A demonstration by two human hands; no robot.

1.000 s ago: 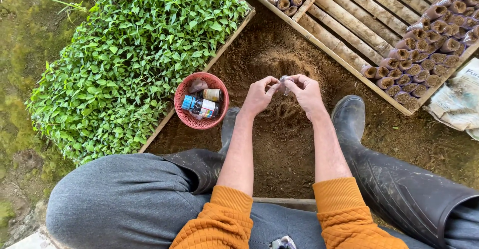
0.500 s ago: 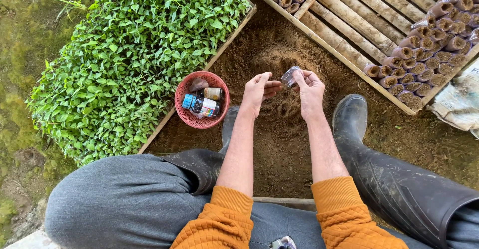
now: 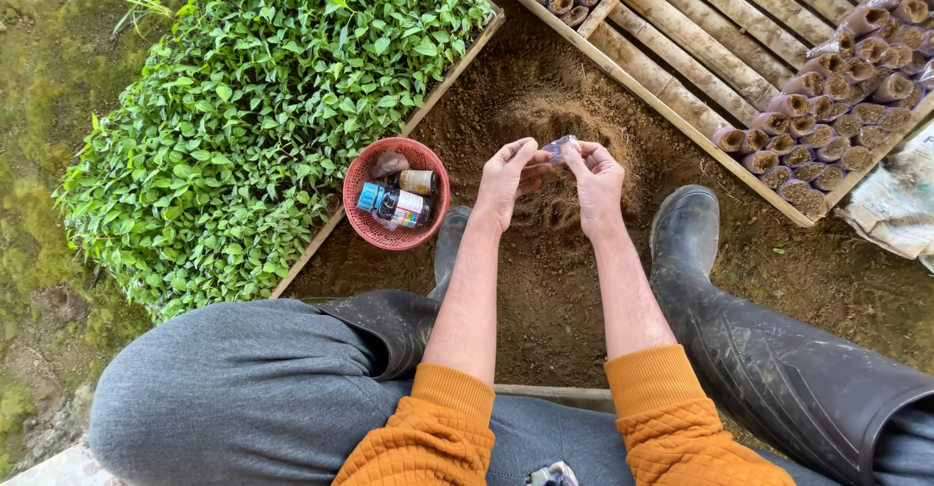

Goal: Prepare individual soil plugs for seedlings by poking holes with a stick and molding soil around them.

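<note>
Looking down in the head view: both hands meet over the soil mound (image 3: pixel 559 131), pinching one small clear plastic bag (image 3: pixel 561 146) between them. Left hand (image 3: pixel 508 182) has its fingers curled, thumb and fingertips closed on the bag's left edge; right hand (image 3: pixel 596 182) likewise, fingers bent, gripping the right edge. Bag sits just above the mound's near slope, between the two thumbs. It is crumpled and tiny, so long axis and which way its mouth points: cannot tell (looks roughly crosswise between the hands).

Containers, all placed from the mound: red mesh basket (image 3: pixel 362 216) to its left, on the soil, holding a blue-capped bottle (image 3: pixel 391 204) lying on its side, a brown jar (image 3: pixel 417 181) and a pale crumpled scrap. Further left, a wooden-edged bed packed with green seedlings (image 3: pixel 263 107). Right and beyond the mound, a slatted wooden frame (image 3: pixel 700 58) holding rows of soil-filled bags (image 3: pixel 827 116), upright, open tops showing. Black rubber boots (image 3: pixel 700 282) flank the mound's near side.
</note>
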